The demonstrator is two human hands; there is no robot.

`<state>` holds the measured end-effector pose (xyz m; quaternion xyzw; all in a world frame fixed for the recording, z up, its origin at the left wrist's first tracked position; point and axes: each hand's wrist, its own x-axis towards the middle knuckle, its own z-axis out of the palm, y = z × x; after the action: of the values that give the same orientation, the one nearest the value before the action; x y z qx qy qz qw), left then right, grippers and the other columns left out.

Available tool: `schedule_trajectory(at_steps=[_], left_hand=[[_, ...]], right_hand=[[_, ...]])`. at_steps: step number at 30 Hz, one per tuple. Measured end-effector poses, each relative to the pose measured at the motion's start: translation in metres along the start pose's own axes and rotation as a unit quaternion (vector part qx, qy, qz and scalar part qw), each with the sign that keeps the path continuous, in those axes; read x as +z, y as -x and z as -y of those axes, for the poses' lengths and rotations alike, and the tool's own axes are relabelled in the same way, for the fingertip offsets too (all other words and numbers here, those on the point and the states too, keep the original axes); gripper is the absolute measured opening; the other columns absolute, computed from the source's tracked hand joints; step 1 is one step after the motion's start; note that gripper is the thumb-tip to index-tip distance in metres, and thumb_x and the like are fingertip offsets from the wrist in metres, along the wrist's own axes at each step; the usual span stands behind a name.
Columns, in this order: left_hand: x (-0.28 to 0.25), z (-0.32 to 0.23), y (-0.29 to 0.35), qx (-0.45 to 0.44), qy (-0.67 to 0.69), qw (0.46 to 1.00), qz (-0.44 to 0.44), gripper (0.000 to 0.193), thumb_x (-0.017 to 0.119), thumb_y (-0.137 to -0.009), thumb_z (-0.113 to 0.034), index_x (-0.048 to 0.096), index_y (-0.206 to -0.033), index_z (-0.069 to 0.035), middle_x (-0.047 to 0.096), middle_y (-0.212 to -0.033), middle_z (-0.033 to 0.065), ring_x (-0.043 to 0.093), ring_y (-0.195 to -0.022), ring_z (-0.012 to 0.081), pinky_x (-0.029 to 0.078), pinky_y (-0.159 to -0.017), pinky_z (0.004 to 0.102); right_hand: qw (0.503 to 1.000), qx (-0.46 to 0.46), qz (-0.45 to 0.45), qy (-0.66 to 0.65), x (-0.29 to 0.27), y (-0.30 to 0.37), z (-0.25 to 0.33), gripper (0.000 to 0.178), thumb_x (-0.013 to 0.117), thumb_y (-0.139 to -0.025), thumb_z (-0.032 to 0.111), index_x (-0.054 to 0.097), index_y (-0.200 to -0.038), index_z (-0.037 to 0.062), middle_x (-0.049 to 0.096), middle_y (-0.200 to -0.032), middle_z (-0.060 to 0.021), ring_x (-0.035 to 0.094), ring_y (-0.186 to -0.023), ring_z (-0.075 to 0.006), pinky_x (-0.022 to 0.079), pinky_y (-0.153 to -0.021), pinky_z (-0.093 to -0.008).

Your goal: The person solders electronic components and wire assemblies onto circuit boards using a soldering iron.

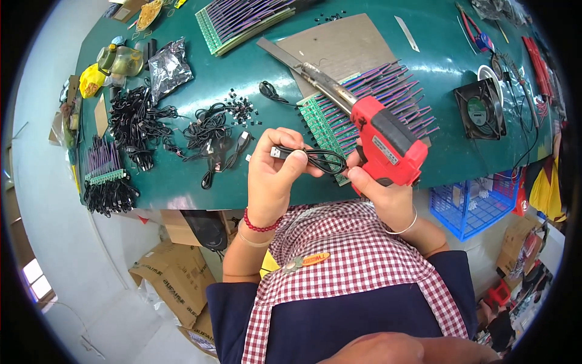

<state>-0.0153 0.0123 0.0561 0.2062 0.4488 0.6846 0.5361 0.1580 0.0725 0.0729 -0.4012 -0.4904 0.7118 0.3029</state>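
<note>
A coiled black USB cable point(326, 160) is held between my two hands above the table's near edge. My left hand point(277, 164) pinches it by the metal USB plug end, thumb on top. At the other end of the coil, my right hand point(376, 185) closes thumb and fingers on the loop. A red and black gun-shaped tool point(388, 142) with a long metal barrel overlaps the right hand; whether that hand bears any of it I cannot tell. Beneath the barrel lies a row of green circuit boards point(324, 128) with purple-sleeved leads.
Piles of black cables point(138, 124), small black parts point(241, 109) and a silvery bag point(171, 68) lie on the left of the green table point(182, 176). More boards point(242, 21) are at the back. A black fan point(480, 110) stands right; below is a blue basket point(470, 209).
</note>
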Motion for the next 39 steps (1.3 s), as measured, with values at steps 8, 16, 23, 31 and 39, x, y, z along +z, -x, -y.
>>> schedule_trajectory(at_steps=[8, 16, 23, 31, 39], left_hand=[[0.003, 0.007, 0.015, 0.081, -0.113, 0.990, 0.018, 0.016, 0.056, -0.079, 0.008, 0.047, -0.090, 0.000, 0.049, -0.097, 0.0090, 0.056, -0.092, 0.0156, 0.057, -0.071, 0.0317], [0.023, 0.006, 0.010, 0.203, -0.501, 0.822, 0.179, 0.035, 0.071, -0.070, -0.008, 0.054, -0.100, -0.004, 0.059, -0.096, 0.0105, 0.060, -0.088, 0.0245, 0.040, -0.094, 0.0431], [0.023, 0.018, 0.014, 0.105, -0.410, 0.896, 0.134, 0.011, 0.057, -0.085, -0.001, 0.048, -0.091, -0.001, 0.048, -0.059, 0.0051, 0.047, -0.049, 0.0097, 0.037, -0.046, 0.0235], [0.022, 0.021, 0.022, -0.146, -0.146, 0.977, 0.050, 0.007, 0.052, -0.089, -0.007, 0.050, -0.084, -0.002, 0.046, -0.058, -0.0047, 0.039, -0.049, 0.0013, 0.031, -0.043, 0.0201], [0.025, 0.024, 0.018, -0.057, -0.295, 0.953, 0.045, 0.006, 0.055, -0.086, -0.004, 0.050, -0.084, 0.000, 0.048, -0.058, 0.0002, 0.042, -0.051, 0.0035, 0.033, -0.046, 0.0223]], right_hand=[[0.997, -0.030, -0.044, 0.059, -0.003, 0.004, -0.007, 0.013, 0.066, -0.082, 0.003, 0.061, -0.094, 0.0035, 0.061, -0.083, 0.0004, 0.058, -0.075, -0.0066, 0.047, -0.065, -0.0223], [0.999, 0.012, -0.019, 0.044, -0.001, 0.002, 0.003, 0.010, 0.066, -0.082, 0.003, 0.061, -0.090, 0.0023, 0.062, -0.080, -0.0006, 0.058, -0.073, -0.0075, 0.047, -0.065, -0.0236], [0.989, -0.084, -0.016, 0.121, -0.012, -0.003, -0.021, 0.023, 0.068, -0.079, 0.003, 0.056, -0.100, 0.0011, 0.061, -0.082, -0.0029, 0.058, -0.074, -0.0091, 0.047, -0.067, -0.0238], [0.978, -0.083, -0.134, 0.138, -0.020, -0.012, -0.001, 0.038, 0.063, -0.083, 0.003, 0.047, -0.117, -0.0017, 0.058, -0.085, -0.0034, 0.053, -0.069, -0.0084, 0.044, -0.061, -0.0216], [0.997, -0.046, -0.028, 0.047, -0.007, -0.001, 0.002, 0.011, 0.065, -0.083, 0.002, 0.061, -0.093, 0.0021, 0.061, -0.084, -0.0001, 0.056, -0.077, -0.0068, 0.046, -0.067, -0.0232]])
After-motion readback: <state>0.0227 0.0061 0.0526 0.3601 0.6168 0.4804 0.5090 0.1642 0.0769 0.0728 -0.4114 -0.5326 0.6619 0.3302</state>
